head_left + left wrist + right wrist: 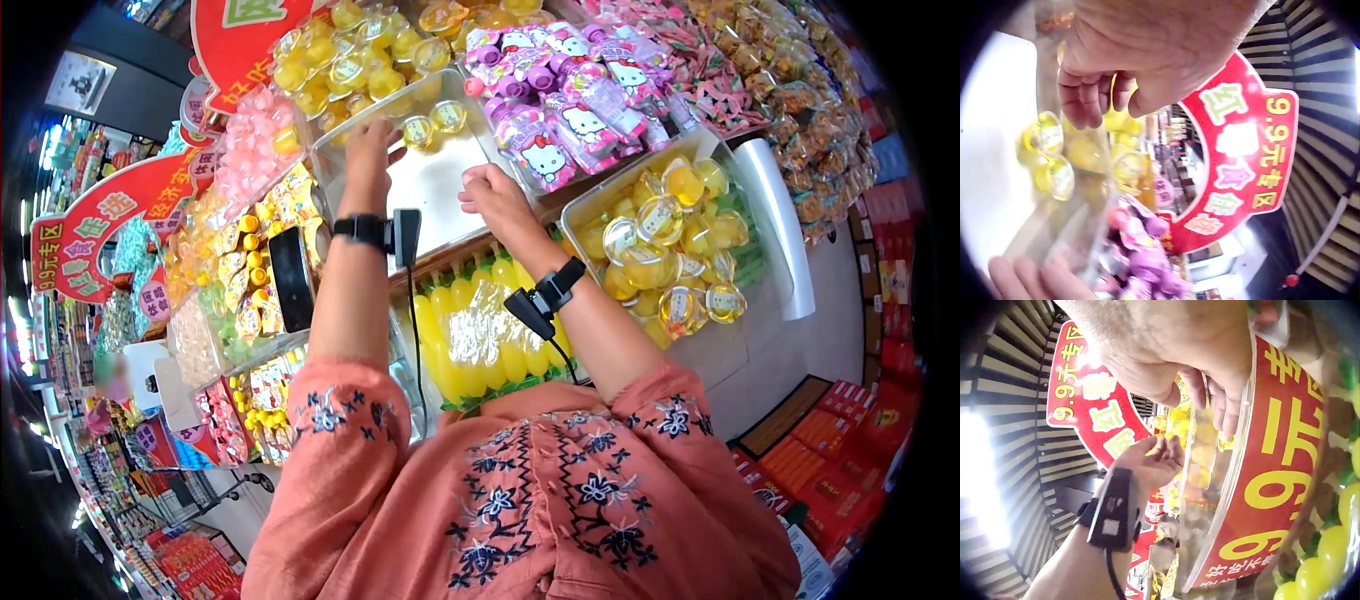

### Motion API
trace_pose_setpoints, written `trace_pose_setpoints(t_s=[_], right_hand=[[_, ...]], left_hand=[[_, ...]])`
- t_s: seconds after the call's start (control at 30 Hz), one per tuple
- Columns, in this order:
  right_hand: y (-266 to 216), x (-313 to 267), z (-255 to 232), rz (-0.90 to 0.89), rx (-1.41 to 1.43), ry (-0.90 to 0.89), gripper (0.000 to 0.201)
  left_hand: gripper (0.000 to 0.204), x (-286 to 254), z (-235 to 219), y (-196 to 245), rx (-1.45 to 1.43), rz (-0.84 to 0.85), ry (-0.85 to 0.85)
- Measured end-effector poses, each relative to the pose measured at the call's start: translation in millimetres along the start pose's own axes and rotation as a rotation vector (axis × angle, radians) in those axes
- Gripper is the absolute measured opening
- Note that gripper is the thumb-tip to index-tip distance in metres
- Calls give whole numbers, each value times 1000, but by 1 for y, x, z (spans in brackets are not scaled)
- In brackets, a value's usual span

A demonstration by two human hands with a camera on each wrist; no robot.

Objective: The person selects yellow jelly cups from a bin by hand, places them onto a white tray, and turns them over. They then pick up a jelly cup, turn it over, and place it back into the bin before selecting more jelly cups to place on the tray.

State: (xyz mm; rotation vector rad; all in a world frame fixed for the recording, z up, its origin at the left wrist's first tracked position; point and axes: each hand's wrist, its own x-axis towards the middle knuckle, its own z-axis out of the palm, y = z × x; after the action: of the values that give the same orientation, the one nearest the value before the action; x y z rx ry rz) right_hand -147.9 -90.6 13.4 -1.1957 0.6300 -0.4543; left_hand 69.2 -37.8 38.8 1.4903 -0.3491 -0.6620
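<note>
My left hand (370, 160) hangs over the left side of a clear plastic bin (455, 245), fingers loosely bent with nothing between them. Two yellow jelly cups (418, 131) lie against the bin's far wall, just right of that hand. Over the bin's right side is my right hand (493, 203), its fingers bent and holding nothing visible. The left wrist view has the left hand (1141, 50) above the bin's rim, near the jelly cups (1047, 134). In the right wrist view, the right hand (1172, 356) overlaps the bin's edge behind a red price sign (1266, 469).
Beyond the bin are more yellow jelly cups (350, 65). Purple cartoon pouches (570, 100) stand behind right, and a full bin of jelly cups (670, 245) sits at right. Yellow packs (470, 330) lie in front. A black phone-like slab (291, 280) rests at left.
</note>
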Motion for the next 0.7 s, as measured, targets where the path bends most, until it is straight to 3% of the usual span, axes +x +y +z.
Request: trace_pose_setpoints(t_s=[0.13, 0.2, 0.23, 0.37, 0.43, 0.53, 0.7], right_hand=[[-4, -21, 1, -47, -112, -79, 25], [-22, -46, -1, -83, -184, -166, 24], [-37, -60, -4, -4, -210, -207, 23], [-59, -108, -36, -142, -323, -238, 21], [-72, -126, -59, -212, -344, -155, 22], [-102, -150, -102, -252, -439, 55, 23], [-105, -158, -172, -302, -774, 498, 35]], left_hand=[[18, -95, 21, 48, -41, 85, -142], [23, -136, 20, 43, -62, 53, -178], [22, -161, 20, 41, -63, 58, -181], [20, -224, 18, 20, -109, -50, -164], [18, -239, 12, 11, -120, -98, -116], [11, -239, -16, -18, -167, -45, -190], [16, -260, 0, 4, -256, -53, -213]])
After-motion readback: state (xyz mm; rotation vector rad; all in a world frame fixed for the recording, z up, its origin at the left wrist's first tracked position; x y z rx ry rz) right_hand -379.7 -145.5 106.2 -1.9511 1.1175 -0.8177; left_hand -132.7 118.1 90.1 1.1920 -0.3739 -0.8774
